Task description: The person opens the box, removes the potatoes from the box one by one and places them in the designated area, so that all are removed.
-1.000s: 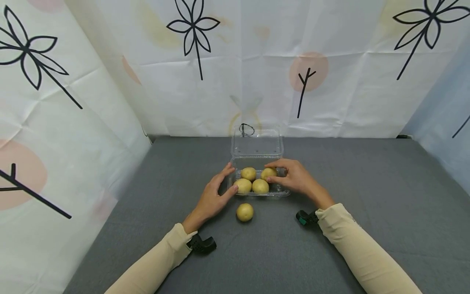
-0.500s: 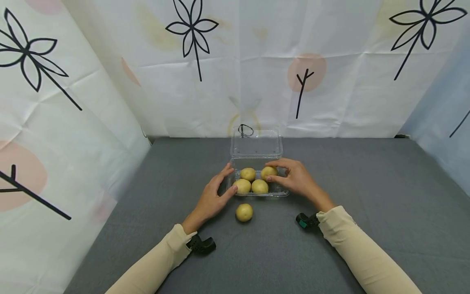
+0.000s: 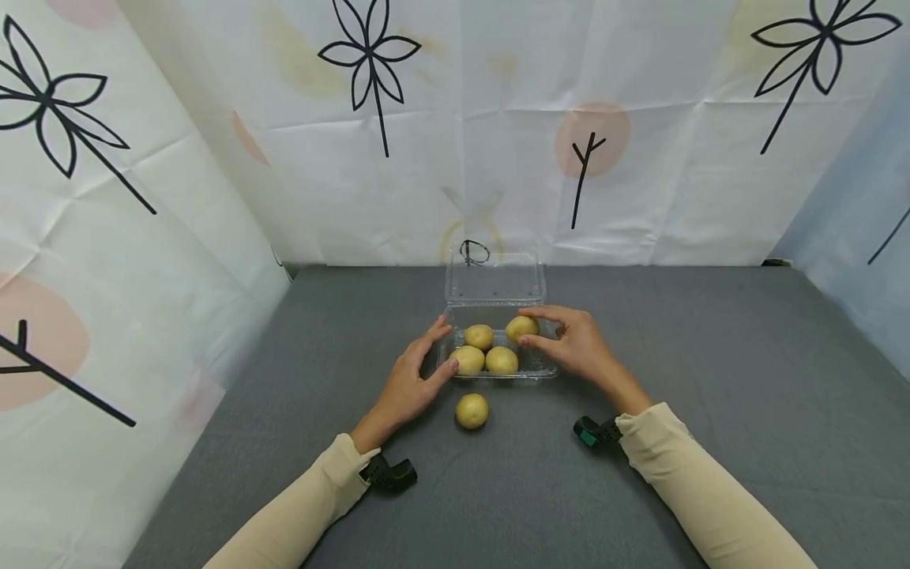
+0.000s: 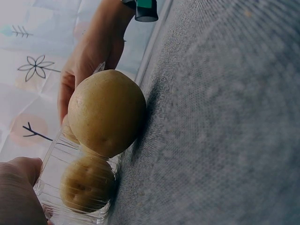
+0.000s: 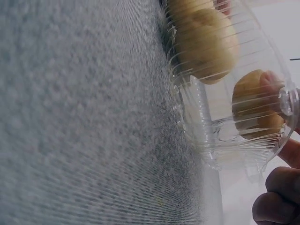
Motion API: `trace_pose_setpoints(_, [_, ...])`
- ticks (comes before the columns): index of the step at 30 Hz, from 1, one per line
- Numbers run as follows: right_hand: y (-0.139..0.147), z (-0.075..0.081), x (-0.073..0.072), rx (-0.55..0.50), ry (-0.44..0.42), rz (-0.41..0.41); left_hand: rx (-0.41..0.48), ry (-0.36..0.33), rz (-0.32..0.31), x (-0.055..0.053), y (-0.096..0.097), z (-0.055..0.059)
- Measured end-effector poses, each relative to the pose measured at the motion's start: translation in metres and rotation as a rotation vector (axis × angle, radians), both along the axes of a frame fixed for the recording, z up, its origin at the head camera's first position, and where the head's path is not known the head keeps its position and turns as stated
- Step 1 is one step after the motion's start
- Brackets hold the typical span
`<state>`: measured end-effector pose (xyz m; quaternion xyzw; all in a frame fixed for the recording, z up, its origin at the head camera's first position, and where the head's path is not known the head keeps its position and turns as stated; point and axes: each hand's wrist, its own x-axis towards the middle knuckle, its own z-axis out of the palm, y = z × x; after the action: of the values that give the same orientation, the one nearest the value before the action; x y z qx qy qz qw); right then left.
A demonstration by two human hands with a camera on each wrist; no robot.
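A clear plastic clamshell container (image 3: 535, 370) stands with its lid (image 3: 495, 282) raised at the back. My left hand (image 3: 408, 387) holds the container's left end, thumb over the near rim and fingers along the side. Between thumb and fingertips, my right hand (image 3: 579, 344) pinches a yellow potato (image 3: 522, 328) in the right part of the container; in the right wrist view this potato (image 5: 251, 105) hangs above the container floor. Three more potatoes sit inside: a back one (image 3: 479, 337), a front left one (image 3: 468, 360) and a front middle one (image 3: 502, 360).
One loose potato (image 3: 471, 412) lies on the grey cloth-covered table (image 3: 682, 340) in front of the container. A white printed curtain (image 3: 298, 190) closes off the back and sides. Each wrist carries a black camera (image 3: 389, 474).
My right hand has lifted its potato slightly up from its place in the container. The left hand and the other potatoes keep their places.
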<state>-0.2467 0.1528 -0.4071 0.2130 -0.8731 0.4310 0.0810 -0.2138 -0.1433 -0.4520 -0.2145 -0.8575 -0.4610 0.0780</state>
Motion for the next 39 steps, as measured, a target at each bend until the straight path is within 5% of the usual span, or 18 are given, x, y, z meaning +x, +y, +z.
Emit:
trace_pose_setpoints(21, [0.007, 0.001, 0.02, -0.171, 0.009, 0.033, -0.001, 0.007, 0.001, 0.001, 0.0, 0.0])
trace_pose_setpoints(39, [0.005, 0.004, 0.034, -0.208, 0.046, 0.056, -0.006, 0.001, 0.01, -0.001, 0.0, -0.001])
